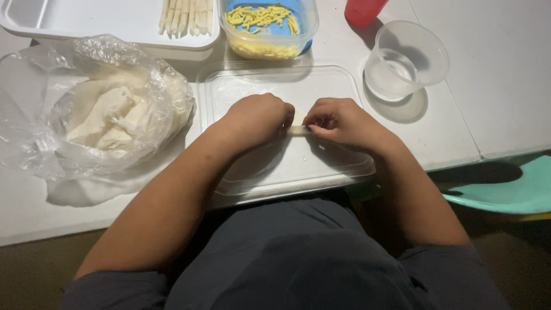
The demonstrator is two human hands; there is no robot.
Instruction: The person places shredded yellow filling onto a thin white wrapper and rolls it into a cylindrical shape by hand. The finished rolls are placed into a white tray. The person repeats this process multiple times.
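A thin pale wrapper roll lies across a clear plastic lid used as a work surface on the white table. My left hand is closed over the roll's left end. My right hand pinches its right end; only a short middle stretch of the roll shows between the hands. Both hands rest on the lid near its centre.
A clear plastic bag of pale wrapper sheets sits left. At the back stand a white tray with finished rolls and a container of yellow cheese strips. A clear cup of water and a red cup are right. A teal chair sits beside the table.
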